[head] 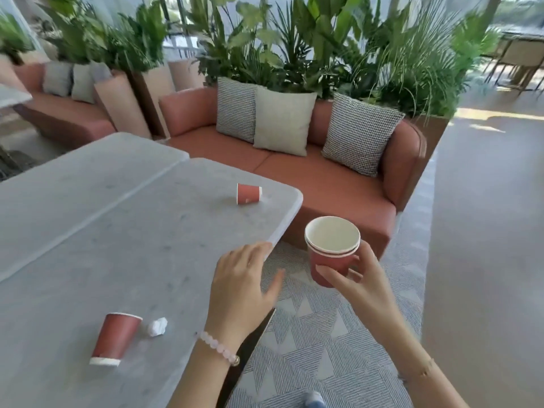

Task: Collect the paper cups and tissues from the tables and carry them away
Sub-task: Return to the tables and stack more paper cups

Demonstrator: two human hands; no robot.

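My right hand (357, 285) holds a stack of red paper cups (332, 251) upright, beyond the table's right edge and over the rug. My left hand (244, 285) hovers open over the grey table (123, 231) near its right edge, holding nothing. A small red cup (248, 193) lies on its side near the table's far right corner. A taller red cup (114, 338) lies tipped over at the near left, rim toward me. A crumpled white tissue (157, 326) rests just right of that cup.
A terracotta sofa (323, 184) with three cushions stands beyond the table, backed by planters of green plants (294, 48). A patterned grey rug (318, 334) covers the floor to the right of the table. A second grey table (73, 172) adjoins on the left.
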